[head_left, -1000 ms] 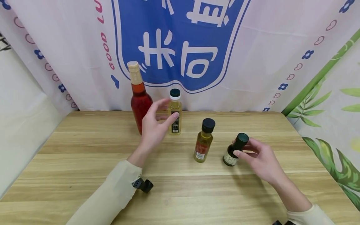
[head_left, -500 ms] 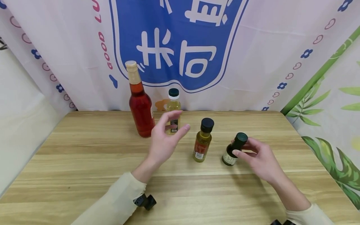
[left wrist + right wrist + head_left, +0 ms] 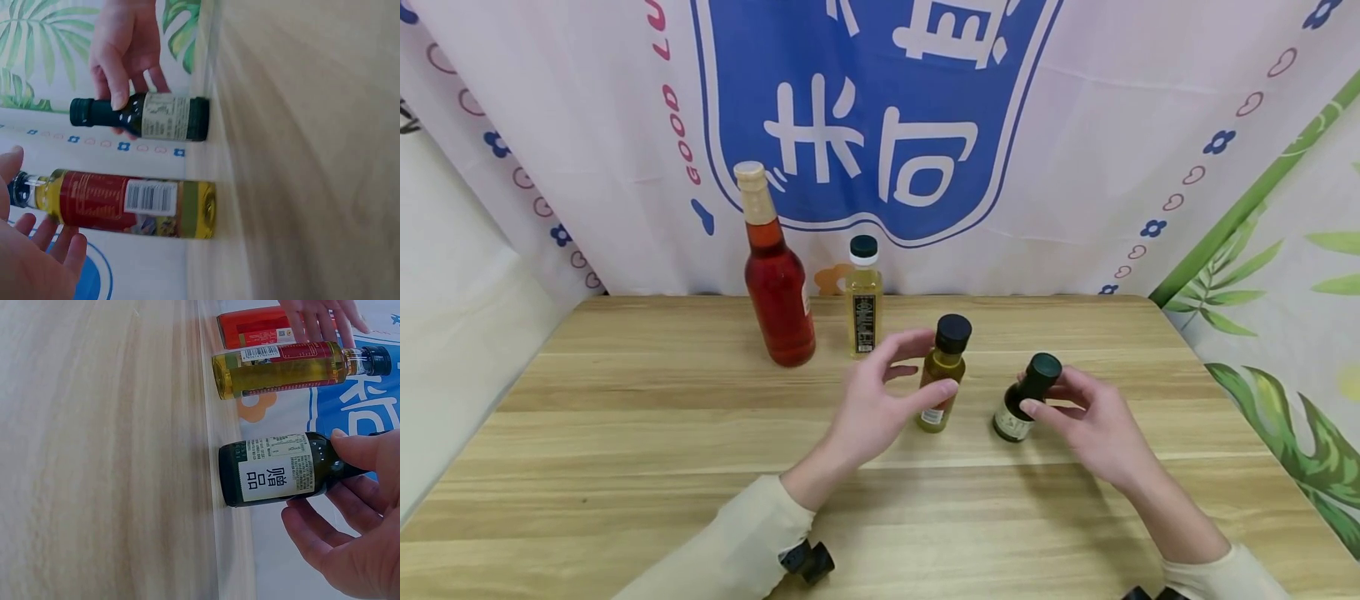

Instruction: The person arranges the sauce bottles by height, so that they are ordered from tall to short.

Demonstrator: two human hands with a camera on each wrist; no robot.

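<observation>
My left hand (image 3: 880, 404) reaches round a small oil bottle (image 3: 943, 367) with a black cap and red label. Its fingers are spread, thumb in front and fingertips behind. In the left wrist view those fingers (image 3: 59, 244) curve loosely beside the bottle's neck end; firm contact cannot be made out. To the right, my right hand (image 3: 1097, 429) pinches a small dark green bottle (image 3: 1015, 423) near its shoulder, between thumb and fingers. That bottle stands on the table, and its pale label (image 3: 278, 469) faces the right wrist camera.
A tall bottle of red liquid (image 3: 781, 304) stands at the back left of the wooden table (image 3: 625, 433). Beside it is a slim bottle of pale yellow oil (image 3: 865, 304) with a dark green cap. A printed curtain (image 3: 1075, 167) hangs behind the table's back edge.
My left hand has left the pale yellow oil bottle, moving right and toward me to the black-capped oil bottle. My right hand has stayed on the dark green bottle.
</observation>
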